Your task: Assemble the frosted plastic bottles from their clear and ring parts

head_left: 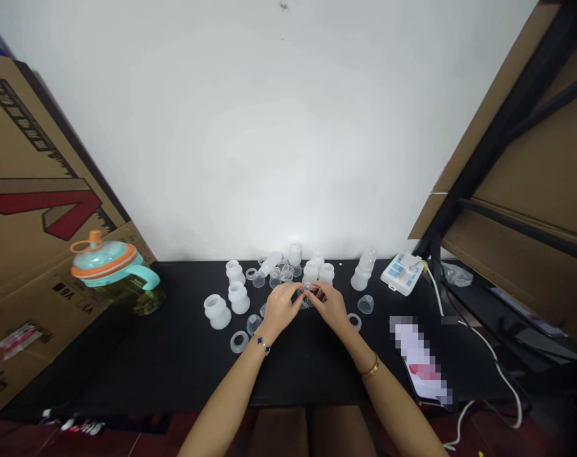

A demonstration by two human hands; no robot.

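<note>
My left hand (282, 308) and my right hand (332, 308) meet at the middle of the black table, fingertips pinched on a small clear bottle nipple (308, 286). Its lower part is partly hidden by my fingers. White baby bottle bodies stand to the left, the nearest bottle (217, 311) upright with its mouth open. Beside my left wrist lie a clear cap (254, 324) and a white collar ring (239, 342). Near my right forearm are another ring (355, 322) and a clear cap (365, 304). Behind my hands, several bottles (326, 273) and clear caps (287, 273) are clustered.
A capped bottle (362, 273) stands at the back right, near a white power strip (403, 273) with a cable. A phone (420, 360) lies at the right. A large jug (121, 273) with a turquoise handle stands left, against a cardboard box (26, 254). The white wall (288, 139) closes off the back.
</note>
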